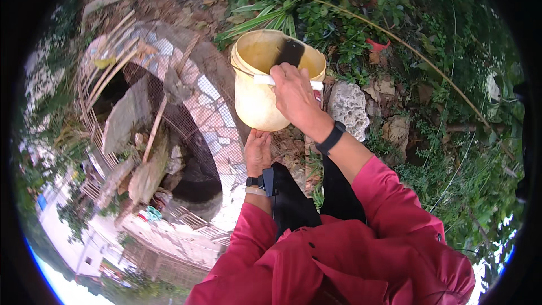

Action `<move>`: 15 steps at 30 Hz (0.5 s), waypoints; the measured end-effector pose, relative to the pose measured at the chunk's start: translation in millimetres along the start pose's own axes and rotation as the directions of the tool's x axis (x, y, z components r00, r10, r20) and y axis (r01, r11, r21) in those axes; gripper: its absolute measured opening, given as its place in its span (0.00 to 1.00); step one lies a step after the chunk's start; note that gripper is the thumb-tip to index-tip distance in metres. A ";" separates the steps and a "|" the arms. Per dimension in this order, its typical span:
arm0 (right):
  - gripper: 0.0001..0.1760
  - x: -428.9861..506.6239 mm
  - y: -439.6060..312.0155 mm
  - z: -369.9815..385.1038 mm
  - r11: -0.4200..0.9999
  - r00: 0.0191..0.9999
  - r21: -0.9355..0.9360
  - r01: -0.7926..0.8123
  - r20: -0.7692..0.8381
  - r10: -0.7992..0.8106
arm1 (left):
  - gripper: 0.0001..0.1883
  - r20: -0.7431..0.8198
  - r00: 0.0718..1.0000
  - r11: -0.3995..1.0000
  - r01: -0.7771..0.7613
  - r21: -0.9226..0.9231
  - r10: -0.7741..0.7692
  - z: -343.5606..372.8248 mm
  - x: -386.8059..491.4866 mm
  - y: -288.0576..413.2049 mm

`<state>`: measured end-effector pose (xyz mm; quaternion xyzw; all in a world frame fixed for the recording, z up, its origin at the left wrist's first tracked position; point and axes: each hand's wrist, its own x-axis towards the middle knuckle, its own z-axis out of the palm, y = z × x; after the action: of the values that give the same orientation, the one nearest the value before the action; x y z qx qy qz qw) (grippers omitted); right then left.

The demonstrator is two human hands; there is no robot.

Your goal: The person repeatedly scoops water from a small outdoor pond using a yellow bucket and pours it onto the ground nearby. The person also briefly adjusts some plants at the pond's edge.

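Note:
A pale yellow plastic bucket point(263, 103) is tilted in front of me, its mouth towards the plants. My right hand point(295, 93) is closed around the white grip of its handle point(264, 79), at the near side of the rim. Under the bucket's base, my left hand point(258, 150) supports the bottom edge, fingers partly hidden beneath it. A dark patch or dark contents point(290, 52) shows inside against the far wall; I cannot tell which.
To the left is a round pond rimmed with stone tiles point(226, 135), covered partly by netting and holding upright rocks point(127, 114). A pitted pale rock point(348, 108) lies right of the bucket. Leafy plants point(271, 12) grow beyond it, and a long bent cane point(406, 46) arches across the right.

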<state>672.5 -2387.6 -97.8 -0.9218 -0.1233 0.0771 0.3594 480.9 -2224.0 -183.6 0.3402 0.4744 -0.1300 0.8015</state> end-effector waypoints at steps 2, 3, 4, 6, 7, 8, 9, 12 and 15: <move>0.12 -26.0 -34.4 2.6 0.987 0.989 -0.069 0.143 -0.022 -0.145 | 0.31 0.067 0.997 0.996 -0.042 -0.079 0.047 -18.3 -7.8 -7.4; 0.13 -37.7 -53.1 4.3 0.983 0.984 -0.042 0.176 0.021 -0.176 | 0.31 0.073 0.996 0.991 -0.040 -0.128 0.049 -27.3 -10.0 -9.8; 0.13 -50.3 -72.6 6.1 0.976 0.975 -0.017 0.218 0.044 -0.217 | 0.32 0.099 0.993 0.983 -0.048 -0.176 0.067 -37.1 -13.1 -12.0; 0.16 -73.3 -112.6 15.4 0.953 0.952 -0.017 0.301 0.058 -0.300 | 0.33 0.144 0.985 0.951 -0.048 -0.305 0.096 -58.4 -17.1 -13.7; 0.17 -82.4 -130.6 21.2 0.943 0.941 -0.018 0.333 0.067 -0.331 | 0.33 0.142 0.983 0.939 -0.063 -0.338 0.117 -71.5 -22.5 -12.6; 0.18 -91.4 -148.2 28.2 0.931 0.929 -0.018 0.364 0.073 -0.362 | 0.33 0.117 0.986 0.928 -0.068 -0.367 0.119 -85.8 -28.5 -10.1; 0.19 -99.5 -164.7 36.2 0.921 0.918 -0.005 0.391 0.073 -0.389 | 0.34 0.079 0.991 0.918 -0.069 -0.391 0.108 -101.1 -36.2 -6.8; 0.23 -120.0 -203.2 60.1 0.891 0.889 0.047 0.452 0.056 -0.454 | 0.34 0.011 0.965 0.887 -0.234 -0.398 0.260 -157.8 -70.0 11.1; 0.28 -137.1 -236.1 91.9 0.896 0.894 -0.060 0.440 0.128 -0.430 | 0.33 -0.138 0.944 0.862 -0.330 -0.385 0.300 -210.9 -118.6 21.6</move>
<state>479.4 -2199.4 3.4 -0.8799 -0.3494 0.0404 0.3195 289.4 -2080.7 -141.0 0.2453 0.4580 0.1155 0.8466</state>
